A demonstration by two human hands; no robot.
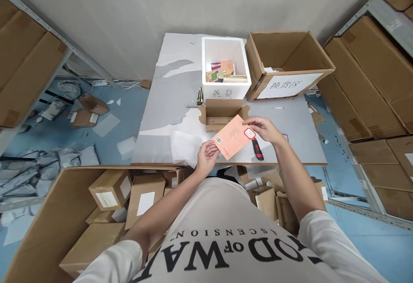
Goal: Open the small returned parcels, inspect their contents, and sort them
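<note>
A thin salmon-coloured book (235, 139) is tilted above the table's front edge, a barcode at its lower left and a red-framed white label at its right. My left hand (206, 157) grips its lower-left edge with curled fingers. At the upper right, my right hand (263, 129) pinches the book beside the label. Just behind it stands an opened small cardboard box (224, 110), its lid up and its floor partly hidden by the book. Under the book's right side lies a red-and-black box cutter (257, 149).
A white foam box (226, 89) holding several books stands at the back, beside a large open carton (290, 86) with a handwritten sign. A yellow-and-black cutter (200, 96) and white plastic wrapping (185, 145) lie on the table (151, 124). Parcels (145, 199) fill a carton at my left.
</note>
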